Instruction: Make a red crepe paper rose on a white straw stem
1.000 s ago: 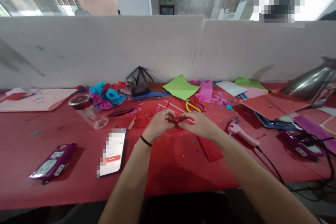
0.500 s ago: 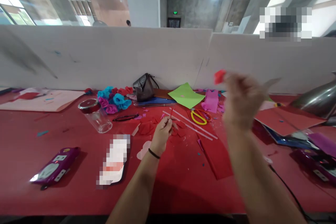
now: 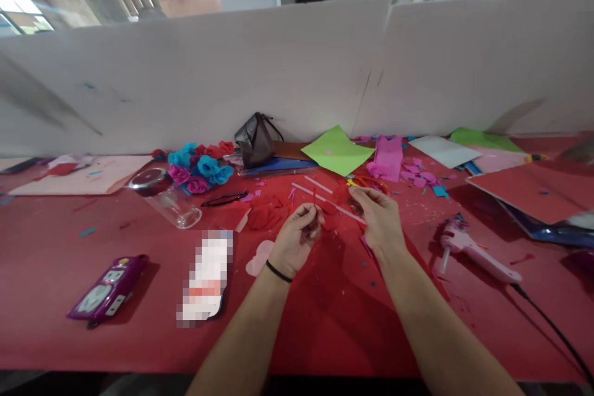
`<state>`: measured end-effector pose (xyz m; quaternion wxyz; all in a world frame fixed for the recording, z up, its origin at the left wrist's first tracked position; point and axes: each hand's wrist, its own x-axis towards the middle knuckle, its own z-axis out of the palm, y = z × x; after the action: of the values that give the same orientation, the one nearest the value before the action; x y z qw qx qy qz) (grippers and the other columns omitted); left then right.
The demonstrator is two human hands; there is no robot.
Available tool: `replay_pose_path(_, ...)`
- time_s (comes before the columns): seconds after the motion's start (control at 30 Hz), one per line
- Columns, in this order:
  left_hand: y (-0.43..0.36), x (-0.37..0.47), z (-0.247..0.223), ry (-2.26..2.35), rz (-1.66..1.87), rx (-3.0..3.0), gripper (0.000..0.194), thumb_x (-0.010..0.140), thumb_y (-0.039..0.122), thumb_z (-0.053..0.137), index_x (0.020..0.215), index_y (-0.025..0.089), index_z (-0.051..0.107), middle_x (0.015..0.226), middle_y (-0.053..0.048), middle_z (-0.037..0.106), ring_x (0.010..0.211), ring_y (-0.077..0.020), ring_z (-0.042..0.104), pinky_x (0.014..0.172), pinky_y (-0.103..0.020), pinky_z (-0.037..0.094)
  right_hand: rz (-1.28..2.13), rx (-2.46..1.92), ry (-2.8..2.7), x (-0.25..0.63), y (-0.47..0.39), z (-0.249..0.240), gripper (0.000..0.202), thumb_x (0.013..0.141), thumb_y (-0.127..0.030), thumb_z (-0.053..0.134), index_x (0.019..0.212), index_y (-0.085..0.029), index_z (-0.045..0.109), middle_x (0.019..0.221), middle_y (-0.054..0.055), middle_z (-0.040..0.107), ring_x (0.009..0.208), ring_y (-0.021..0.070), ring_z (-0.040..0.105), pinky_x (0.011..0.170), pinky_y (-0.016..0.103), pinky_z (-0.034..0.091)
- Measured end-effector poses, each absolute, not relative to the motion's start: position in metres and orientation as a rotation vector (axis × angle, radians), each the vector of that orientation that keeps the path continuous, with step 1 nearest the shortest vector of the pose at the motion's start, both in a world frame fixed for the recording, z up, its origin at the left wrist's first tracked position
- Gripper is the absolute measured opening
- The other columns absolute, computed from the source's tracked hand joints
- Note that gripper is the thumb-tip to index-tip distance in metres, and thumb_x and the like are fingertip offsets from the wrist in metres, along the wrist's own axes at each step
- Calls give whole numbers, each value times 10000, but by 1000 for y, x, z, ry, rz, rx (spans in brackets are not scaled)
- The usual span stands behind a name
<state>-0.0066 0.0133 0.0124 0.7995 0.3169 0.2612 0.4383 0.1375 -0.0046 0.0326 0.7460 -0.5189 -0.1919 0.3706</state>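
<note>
My left hand (image 3: 297, 238), with a black band at the wrist, pinches a thin red strip (image 3: 315, 198) that stands upright from its fingertips. Just to the right, my right hand (image 3: 383, 223) has thumb and fingers pressed together. What it pinches cannot be told against the red surface. Its fingertips overlap the view of the scissors, whose red-orange handle (image 3: 374, 184) shows behind them. Beneath and behind both hands lie clear glue sticks (image 3: 341, 210). Red paper pieces (image 3: 269, 213) are heaped left of my left hand.
A pink glue gun (image 3: 477, 253) with a black cord rests at right. Paper flowers (image 3: 206, 170), a jar (image 3: 171, 198), a phone (image 3: 206, 278) and a purple power strip (image 3: 109, 291) are at left. Green paper (image 3: 338, 151) and a dark pouch (image 3: 254, 139) lie by the white partition (image 3: 208, 74).
My right hand has come down and left from its raised spot, where it held a red piece, to beside my left hand. The glue gun is now uncovered. The view has tipped downward.
</note>
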Motion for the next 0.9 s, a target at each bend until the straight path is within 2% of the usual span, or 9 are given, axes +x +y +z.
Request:
replay_pose_path(0.23,14,0,11,706,969,761,227,611,269,768,723,154,608,693,8,621,534,-44,464,545,-176,380,977,-1100,-419,125,-8,32,189,492,-278,786,619,-177,688,541,-36,641,498,71,560,517,192,433)
replay_pose_path(0.53,11,4,8,812,1104,884,216,607,290,747,727,160,624,725,-11,667,639,-88,563,639,-219,432,968,-1114,-433,122,-8,31,149,530,-286,751,611,-189,673,565,-17,656,511,98,568,544,235,457)
replay_pose_path(0.9,11,7,5,818,1145,888,267,562,297,788,726,150,638,708,6,661,648,-104,606,704,-250,470,941,-1148,-493,120,-7,28,202,529,-350,752,598,-189,651,558,-11,642,521,109,556,541,250,430)
